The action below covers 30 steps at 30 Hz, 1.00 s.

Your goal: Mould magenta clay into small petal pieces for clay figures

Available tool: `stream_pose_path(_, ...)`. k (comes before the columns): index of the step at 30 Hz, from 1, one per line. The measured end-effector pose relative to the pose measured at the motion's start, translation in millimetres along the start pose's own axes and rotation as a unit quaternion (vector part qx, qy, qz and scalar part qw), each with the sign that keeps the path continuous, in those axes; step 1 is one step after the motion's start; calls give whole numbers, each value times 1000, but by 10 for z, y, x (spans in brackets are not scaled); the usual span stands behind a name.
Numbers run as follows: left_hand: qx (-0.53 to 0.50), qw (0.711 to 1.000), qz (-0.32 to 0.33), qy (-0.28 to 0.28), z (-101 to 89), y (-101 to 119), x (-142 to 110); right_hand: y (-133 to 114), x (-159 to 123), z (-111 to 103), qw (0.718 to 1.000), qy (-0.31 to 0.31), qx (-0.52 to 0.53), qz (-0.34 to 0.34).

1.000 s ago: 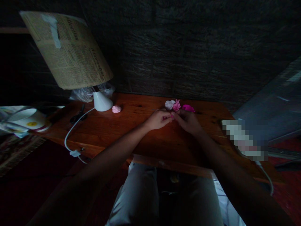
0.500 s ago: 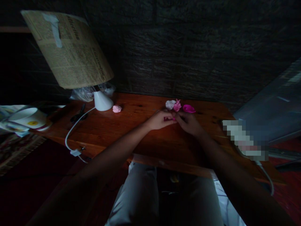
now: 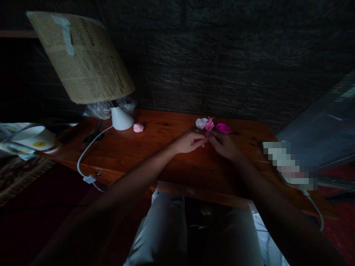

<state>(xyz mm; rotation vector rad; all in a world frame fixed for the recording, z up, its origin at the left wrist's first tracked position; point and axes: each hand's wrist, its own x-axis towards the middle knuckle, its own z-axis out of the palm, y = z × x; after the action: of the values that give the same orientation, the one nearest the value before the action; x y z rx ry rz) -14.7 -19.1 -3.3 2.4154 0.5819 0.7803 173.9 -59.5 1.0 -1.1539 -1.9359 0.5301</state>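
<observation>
Table [image 3: 133,147] is stretching across the middle of the frame, and right of centre the left hand [image 3: 188,142] is pinching a small pink piece [image 3: 206,139] while the right hand [image 3: 223,145] is meeting it, its own grip too dark to tell. Just above them, a white lump [image 3: 201,123], a pink ruffled lump [image 3: 209,125] and a magenta piece [image 3: 223,128] are lying; left of centre, a pale pink lump [image 3: 138,128] is resting beside the lamp [image 3: 121,119].

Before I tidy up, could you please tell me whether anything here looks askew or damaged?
The newsprint lampshade looks odd: it leans leftward above its white base, though lens distortion may exaggerate this, and a pale strip, possibly tape, is on it. I see no spill.
</observation>
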Motion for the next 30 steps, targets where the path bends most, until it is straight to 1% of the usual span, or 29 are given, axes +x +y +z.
stream_pose_path(3,8,1000,8,-1,20,-4,3,42,12,-18,1000,-14,-11,-6)
stream_pose_path(6,29,999,11,30,33,-8,9,46,15,-22,1000,-11,-11,-5)
stream_pose_path(8,25,999,5,44,28,-6,9,34,9,-13,1000,-9,-4,-8)
stream_pose_path(14,-2,999,-12,48,0,-6,-7,35,-23,18,1000,9,-29,-3)
stream_pose_path(16,-23,999,-13,35,-2,-8,-11,43,-28,12,1000,-4,-29,-5)
stream_pose_path(19,-73,997,-19,-6,1,-4,-13,29,-28,-8,999,-41,-6,-7)
stream_pose_path(20,-89,996,-18,-12,4,-1,-12,16,-26,-15,999,-47,3,-5)
stream_pose_path(25,-136,991,-3,5,31,8,-1,-45,-7,-38,997,-57,52,13)
stream_pose_path(27,-133,991,-7,8,41,5,4,-37,4,-31,996,-55,67,14)
stream_pose_path(30,-105,994,-16,13,45,1,7,-6,17,-13,995,-35,86,24)
